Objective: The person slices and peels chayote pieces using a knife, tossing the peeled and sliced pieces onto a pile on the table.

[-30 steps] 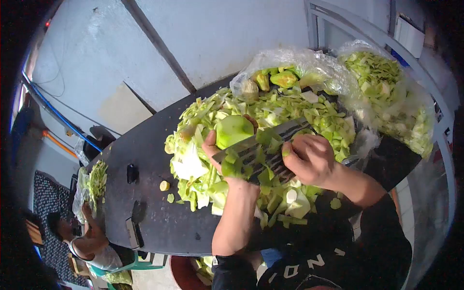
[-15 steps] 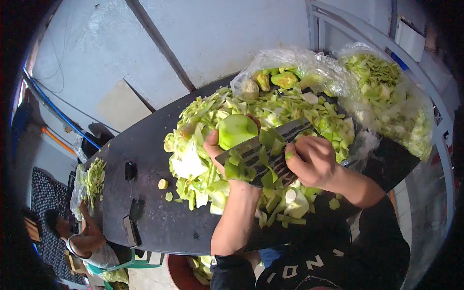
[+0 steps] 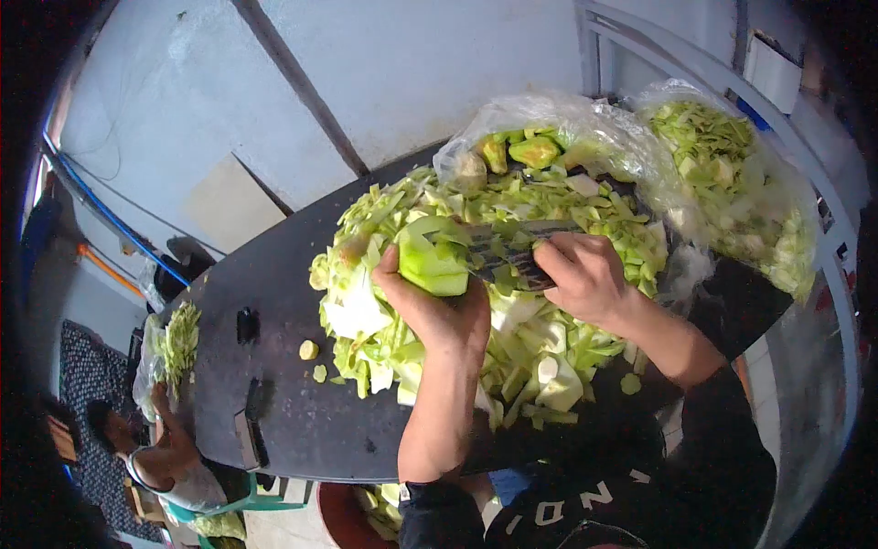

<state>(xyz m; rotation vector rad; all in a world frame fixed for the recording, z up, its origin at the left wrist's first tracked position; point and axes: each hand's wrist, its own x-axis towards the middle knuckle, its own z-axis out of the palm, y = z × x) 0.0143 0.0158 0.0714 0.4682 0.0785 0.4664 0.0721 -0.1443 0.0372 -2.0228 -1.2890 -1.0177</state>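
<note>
My left hand [image 3: 444, 316] is closed around a peeled green papaya [image 3: 430, 267], gripping it from below and the left with the cut faces turned up. In my right hand [image 3: 585, 279] is a wide-bladed cleaver [image 3: 526, 261], its blade lying against the papaya's right side. Green slivers cling to the blade. Under both hands spreads a big heap of sliced pale-green papaya [image 3: 366, 306]. The cleaver's handle is mostly hidden by my fingers.
A plastic bag [image 3: 540, 110] with whole yellow-green fruits lies behind the heap, and another bag [image 3: 732, 183] full of slices stands at the right. A phone-like dark object [image 3: 247, 439] lies on the black table [image 3: 293, 393]. Another person [image 3: 169, 448] sits at the far left.
The cleaver has moved from in front of the left wrist up to the papaya's right side. My left hand has turned the papaya and moved it slightly left and down.
</note>
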